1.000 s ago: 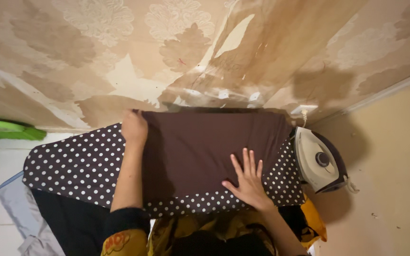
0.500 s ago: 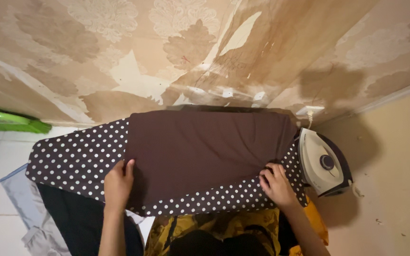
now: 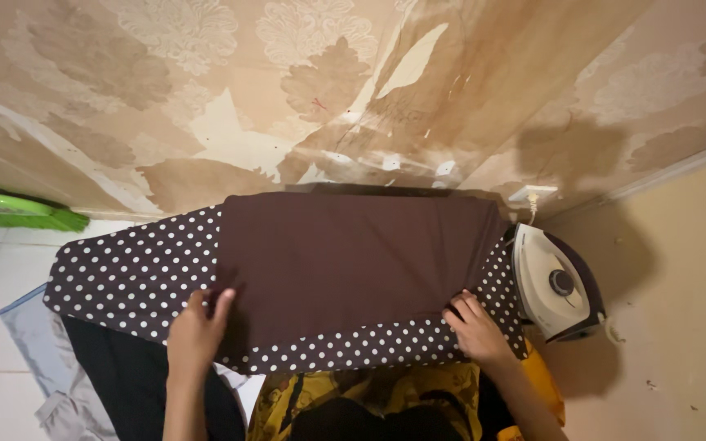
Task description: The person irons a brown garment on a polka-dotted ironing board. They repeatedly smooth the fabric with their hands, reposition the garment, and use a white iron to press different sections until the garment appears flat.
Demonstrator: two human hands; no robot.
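A dark brown cloth (image 3: pixel 345 257) lies flat across a polka-dot ironing board (image 3: pixel 128 273). My left hand (image 3: pixel 194 331) pinches the cloth's near left corner at the board's front edge. At the near right corner my right hand (image 3: pixel 475 327) grips the cloth's edge. A white and dark iron (image 3: pixel 553 282) stands on the board's right end, just right of my right hand.
Patterned, peeling wallpaper (image 3: pixel 328 90) rises behind the board, with a wall socket and plug (image 3: pixel 531 196) near the iron. A green object (image 3: pixel 18 214) lies on the floor at left. Grey fabric (image 3: pixel 42 359) lies under the board's left end.
One second ago my left hand was at the cloth's far left edge and my right palm lay flat on it. Both hands came to the near corners and now grip them.
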